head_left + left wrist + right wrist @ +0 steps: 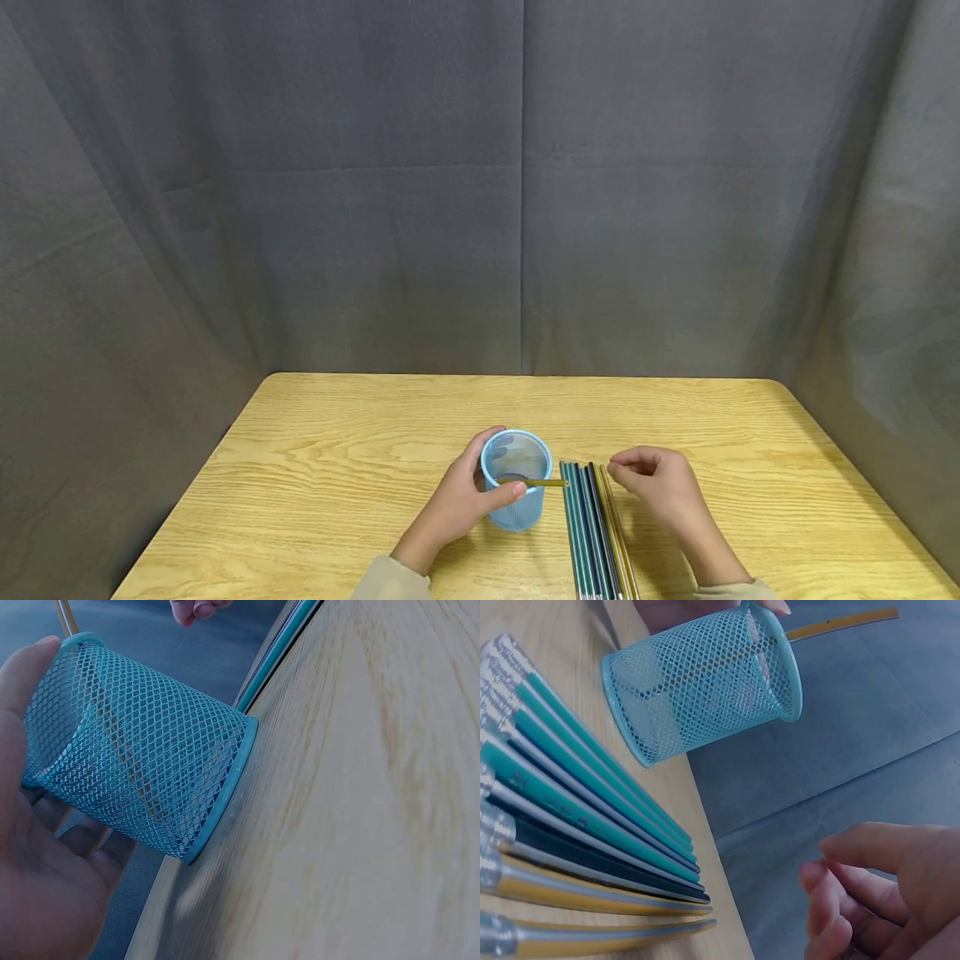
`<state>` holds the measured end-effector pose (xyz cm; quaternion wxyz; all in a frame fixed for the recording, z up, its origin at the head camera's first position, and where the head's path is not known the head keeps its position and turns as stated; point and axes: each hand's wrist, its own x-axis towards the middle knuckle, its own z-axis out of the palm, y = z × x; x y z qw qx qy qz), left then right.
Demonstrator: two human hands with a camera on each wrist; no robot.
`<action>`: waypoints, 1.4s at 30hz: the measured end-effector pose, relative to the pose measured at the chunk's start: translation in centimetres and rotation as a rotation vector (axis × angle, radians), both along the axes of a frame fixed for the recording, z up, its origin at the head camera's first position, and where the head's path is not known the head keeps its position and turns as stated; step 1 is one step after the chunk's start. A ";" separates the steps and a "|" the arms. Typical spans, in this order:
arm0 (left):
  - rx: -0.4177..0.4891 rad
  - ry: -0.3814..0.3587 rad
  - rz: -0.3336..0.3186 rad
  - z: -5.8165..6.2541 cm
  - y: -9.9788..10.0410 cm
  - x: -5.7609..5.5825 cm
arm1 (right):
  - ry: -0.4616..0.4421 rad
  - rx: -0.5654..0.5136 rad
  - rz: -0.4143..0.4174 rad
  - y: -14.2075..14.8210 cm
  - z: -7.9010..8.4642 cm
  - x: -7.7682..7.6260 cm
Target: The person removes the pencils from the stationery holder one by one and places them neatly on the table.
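A light blue wire-mesh pencil cup (517, 508) stands on the table, its mouth facing up. My left hand (462, 495) holds it from the left, the thumb at the near rim and the fingers around the far side. One yellow pencil (840, 625) leans inside the cup and sticks out over the rim on the right. To the right of the cup lies a row of pencils, with green pencils (592, 814), dark pencils (607, 855) and yellow pencils (592, 889) side by side. My right hand (662, 483) hovers by their far ends, fingers loosely bent, holding nothing.
The wood-grain table (337, 467) has rounded far corners. Behind it and along both sides hang grey curtains (390, 250). The pencils' silver ends (495, 690) point toward the table's near side.
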<state>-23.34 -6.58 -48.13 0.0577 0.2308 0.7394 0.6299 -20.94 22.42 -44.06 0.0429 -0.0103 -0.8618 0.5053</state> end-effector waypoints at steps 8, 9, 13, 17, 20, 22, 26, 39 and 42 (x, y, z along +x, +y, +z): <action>-0.001 -0.011 0.003 0.1 0.0 -0.1 | 0.036 -0.038 0.002 -0.2 0.8 0.3; -0.001 -0.011 0.003 0.1 0.0 -0.1 | 0.041 -0.042 0.003 -0.3 0.9 0.3; 0.003 -0.010 0.000 0.1 0.0 -0.1 | 0.049 -0.072 -0.001 -0.4 1.1 0.3; 0.002 -0.009 -0.002 0.1 -0.1 -0.1 | 0.073 -0.087 -0.003 -0.5 1.2 0.4; 0.000 -0.009 -0.002 0.1 -0.1 0.0 | 0.109 -0.079 -0.004 -0.6 1.4 0.5; -0.002 -0.010 0.000 0.2 -0.1 0.0 | 0.137 -0.075 -0.002 -0.6 1.5 0.6; -0.003 -0.013 0.003 0.1 -0.1 -0.1 | 0.168 -0.093 -0.002 -0.7 1.8 0.7; 0.001 -0.020 0.000 0.4 -0.1 0.1 | 0.226 -0.200 0.015 -1.1 2.5 1.1; -0.002 -0.016 -0.001 0.5 -0.1 0.1 | 0.232 -0.210 0.031 -1.4 2.6 1.2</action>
